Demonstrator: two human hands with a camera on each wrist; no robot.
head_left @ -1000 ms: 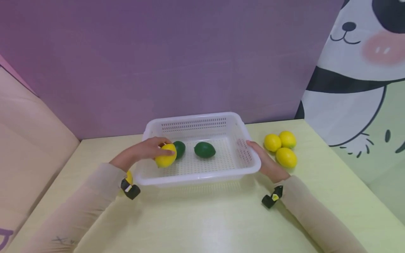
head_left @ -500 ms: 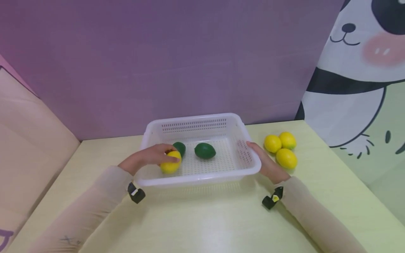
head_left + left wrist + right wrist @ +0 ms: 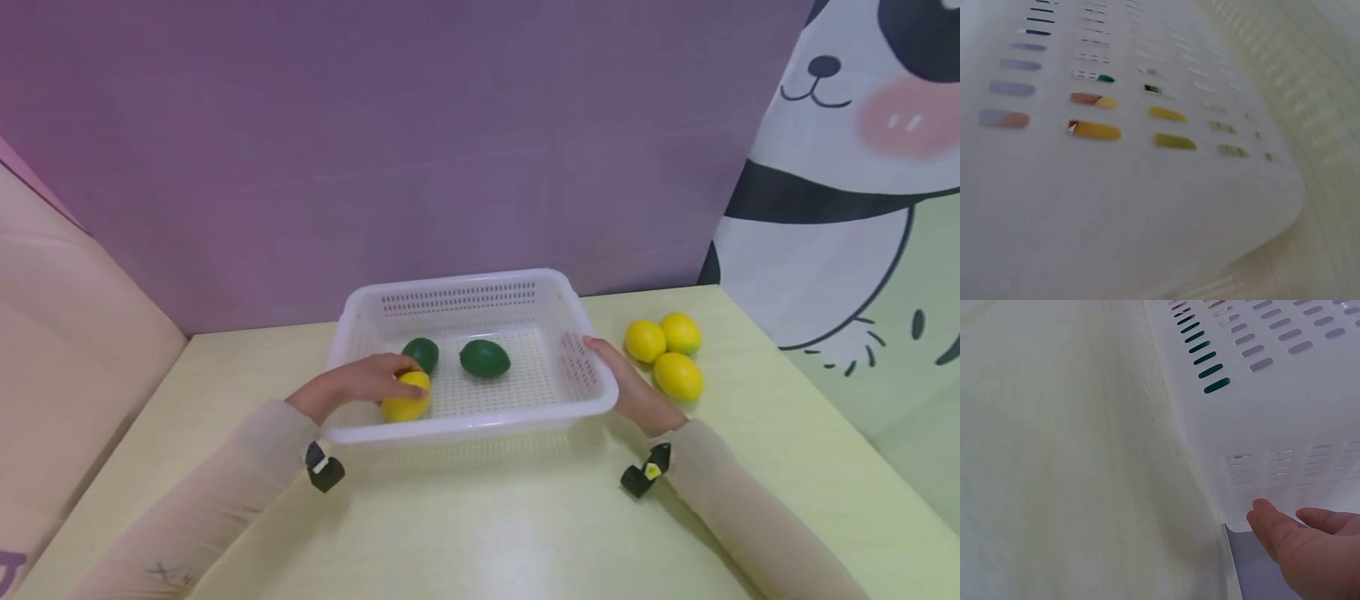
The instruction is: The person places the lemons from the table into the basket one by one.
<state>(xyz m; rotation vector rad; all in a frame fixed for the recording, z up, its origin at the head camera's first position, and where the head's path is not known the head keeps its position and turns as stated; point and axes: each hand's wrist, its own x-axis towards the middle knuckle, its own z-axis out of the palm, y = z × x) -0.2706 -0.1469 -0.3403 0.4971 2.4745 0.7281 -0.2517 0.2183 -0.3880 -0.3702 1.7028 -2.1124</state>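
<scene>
A white perforated plastic basket (image 3: 465, 427) stands on the table. My left hand (image 3: 367, 381) reaches over its left side and grips a yellow lemon (image 3: 407, 405) low in the front left corner. Two dark green fruits shaped like limes lie inside: one lime (image 3: 422, 353) just beyond that hand, the other lime (image 3: 484, 358) near the middle. At the basket's right end, my right hand (image 3: 636, 393) touches the outer wall below the rim. The right wrist view has the fingers (image 3: 1272, 528) fairly straight against that wall. In the left wrist view the basket's slotted wall (image 3: 1116, 206) hides the hand.
Right of the basket, a yellow lemon (image 3: 645, 341), a second lemon (image 3: 681, 333) and a third lemon (image 3: 678, 377) sit close together on the pale table (image 3: 480, 508). A purple backdrop (image 3: 450, 150) rises behind the table's far edge.
My left hand has moved right and down with the lemon, lower into the basket. The nearer lime shifts very slightly left. My right hand stays at the basket's right end.
</scene>
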